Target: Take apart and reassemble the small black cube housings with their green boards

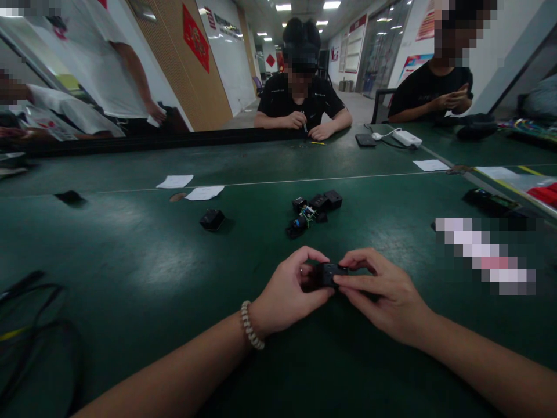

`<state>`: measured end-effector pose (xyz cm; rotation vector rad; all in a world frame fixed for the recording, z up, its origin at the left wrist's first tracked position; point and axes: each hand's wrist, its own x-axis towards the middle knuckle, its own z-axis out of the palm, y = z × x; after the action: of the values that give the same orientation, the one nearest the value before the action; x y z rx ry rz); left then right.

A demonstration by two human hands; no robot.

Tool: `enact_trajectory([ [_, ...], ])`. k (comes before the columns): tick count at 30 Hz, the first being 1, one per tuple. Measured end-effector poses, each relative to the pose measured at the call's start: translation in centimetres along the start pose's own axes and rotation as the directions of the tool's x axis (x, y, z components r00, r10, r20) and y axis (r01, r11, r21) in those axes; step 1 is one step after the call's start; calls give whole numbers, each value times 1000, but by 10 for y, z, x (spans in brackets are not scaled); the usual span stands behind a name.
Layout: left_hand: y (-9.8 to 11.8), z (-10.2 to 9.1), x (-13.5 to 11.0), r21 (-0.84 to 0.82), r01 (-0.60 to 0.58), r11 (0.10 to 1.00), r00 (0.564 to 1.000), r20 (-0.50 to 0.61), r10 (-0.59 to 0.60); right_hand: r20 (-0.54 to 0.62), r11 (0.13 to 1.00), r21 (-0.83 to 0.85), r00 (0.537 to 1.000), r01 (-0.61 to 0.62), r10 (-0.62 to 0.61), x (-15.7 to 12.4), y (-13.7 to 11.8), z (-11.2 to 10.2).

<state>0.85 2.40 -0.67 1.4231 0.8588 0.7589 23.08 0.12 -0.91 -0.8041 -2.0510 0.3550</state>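
Note:
Between my two hands, just above the green table (174, 325), is a small black plastic box (331, 274), perhaps a housing. My left hand (292, 290) grips its left side with thumb and fingers, and a beaded bracelet circles that wrist. On the other side, my right hand (383, 290) pinches the box with its fingertips. Much of the box is covered by fingers. Beyond my hands lies a pile of black housings (319, 202) with a small circuit board and wires (307, 216). To the left of the pile stands another black box (212, 219).
Several white paper slips (204, 193) lie farther back. Black cables (39, 325) curl at the left edge, and a circuit board (491, 200) sits at the right. Across the table, a person (302, 104) works with a small tool; a white adapter (407, 138) lies at back right.

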Motion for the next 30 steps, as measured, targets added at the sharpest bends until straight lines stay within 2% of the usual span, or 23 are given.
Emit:
enact_trajectory([
  [16,1,0,0,-18,14,1000,1000,4,-13,28,1000,4,1000,-3,3,2,-1,-2],
  [30,1,0,0,-40,23,999,1000,-6,-23,65,998,-63,998,17,-13,1,-2,-3],
])
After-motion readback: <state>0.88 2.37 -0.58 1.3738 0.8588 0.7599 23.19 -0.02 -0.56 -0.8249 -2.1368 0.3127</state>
